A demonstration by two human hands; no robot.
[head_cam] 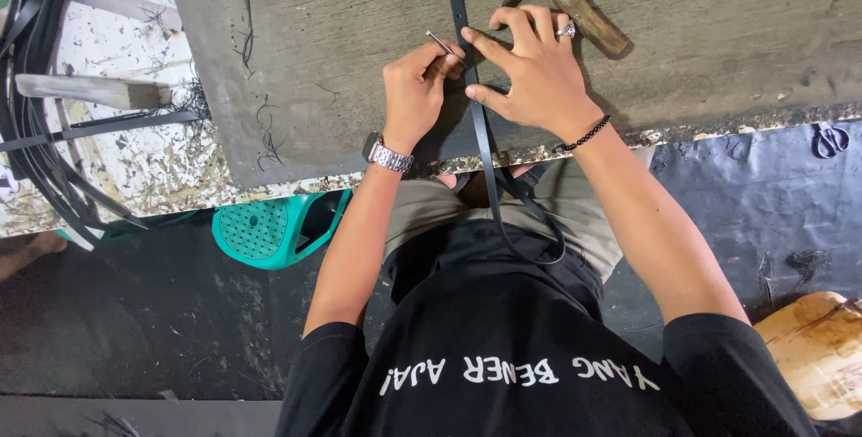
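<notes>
Left hand (415, 96): closed on a thin metal nail (439, 42), frame centre top.
Right hand (532, 70): fingers spread, pressing the narrow black strap (483, 136) onto the grey counter (700, 51).

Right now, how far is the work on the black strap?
Done: the black strap already lies flat across the grey board. In hand: the right hand presses it down, and the left hand holds a thin metal tool beside it. Left: the hammer lies untouched, and the strap's end hangs loose.
</notes>
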